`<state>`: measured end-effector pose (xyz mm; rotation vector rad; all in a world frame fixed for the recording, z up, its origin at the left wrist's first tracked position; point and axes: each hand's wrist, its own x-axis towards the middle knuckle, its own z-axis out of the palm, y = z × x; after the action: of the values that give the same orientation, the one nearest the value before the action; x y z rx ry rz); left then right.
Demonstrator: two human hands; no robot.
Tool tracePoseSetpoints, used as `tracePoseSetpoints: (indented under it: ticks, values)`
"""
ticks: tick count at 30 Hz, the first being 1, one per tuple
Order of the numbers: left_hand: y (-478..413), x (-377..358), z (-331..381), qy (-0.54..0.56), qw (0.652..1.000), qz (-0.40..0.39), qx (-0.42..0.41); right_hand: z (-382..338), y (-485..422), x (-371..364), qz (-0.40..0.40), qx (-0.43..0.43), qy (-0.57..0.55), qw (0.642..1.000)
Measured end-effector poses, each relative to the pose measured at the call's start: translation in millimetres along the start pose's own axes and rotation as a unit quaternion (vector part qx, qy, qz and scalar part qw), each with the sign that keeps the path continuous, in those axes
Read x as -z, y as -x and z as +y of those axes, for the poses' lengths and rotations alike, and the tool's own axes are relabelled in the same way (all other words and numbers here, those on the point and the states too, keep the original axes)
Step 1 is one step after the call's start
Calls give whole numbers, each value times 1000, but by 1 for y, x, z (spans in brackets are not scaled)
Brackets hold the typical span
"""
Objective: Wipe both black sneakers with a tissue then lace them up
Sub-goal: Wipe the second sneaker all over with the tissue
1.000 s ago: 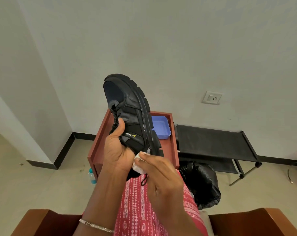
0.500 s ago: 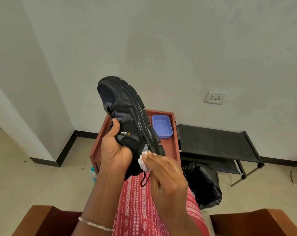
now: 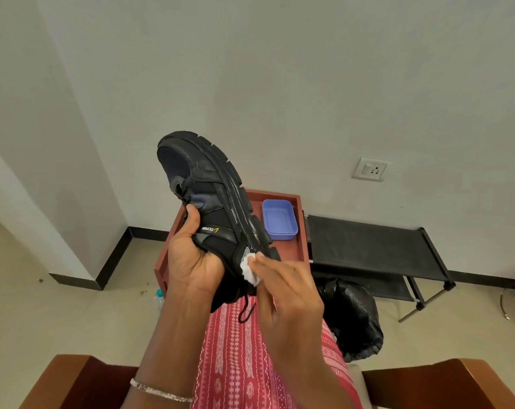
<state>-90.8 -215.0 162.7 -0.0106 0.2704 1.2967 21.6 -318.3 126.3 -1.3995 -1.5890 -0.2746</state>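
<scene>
Gripping: left hand (image 3: pixel 191 261) clasps the black sneaker (image 3: pixel 218 202), toe toward 11 o'clock.
Wiping: right hand (image 3: pixel 288 296) pinches a white tissue (image 3: pixel 249 268) against its heel, 5 o'clock.

Black sneaker (image 3: pixel 212 208); white tissue (image 3: pixel 249 268); blue tray (image 3: pixel 279 219); red patterned cloth (image 3: pixel 238 358)

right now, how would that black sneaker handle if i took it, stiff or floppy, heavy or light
Probably fairly light: the left hand alone grips the black sneaker aloft; the right hand only presses a tissue on it. The thick lugged sole looks stiff, so it should keep shape. The loose lace dangling below would likely flop and swing.
</scene>
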Motion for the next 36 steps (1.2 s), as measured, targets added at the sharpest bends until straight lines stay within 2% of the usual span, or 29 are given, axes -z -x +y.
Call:
tracePoseSetpoints:
  ticks: [3, 8, 12, 15, 20, 26, 31, 36]
  values:
    - [-1, -3, 2, -1, 1000, 9, -19, 2, 4, 2, -15, 4, 14, 1000]
    - [5, -7, -6, 13, 999, -5, 41, 7, -40, -2, -8, 5, 0, 1000]
    - [12, -10, -12, 14, 998, -18, 57, 13, -63, -12, 4, 10, -8, 1000]
    - [8, -6, -4, 0, 999, -17, 44, 16, -53, -6, -14, 30, -11, 999]
    - [-4, 8, 9, -10, 1000, 13, -27, 25, -1, 10, -41, 30, -5, 999]
    - [-2, 2, -2, -1, 1000, 26, -2, 32, -5, 9, -57, 22, 9, 998]
    - [0, 0, -15, 5, 999, 26, 30, 35, -43, -6, -25, 11, -5, 1000]
    - [-6, 5, -2, 2, 1000, 21, 11, 38, -21, 4, -44, 25, -26, 998]
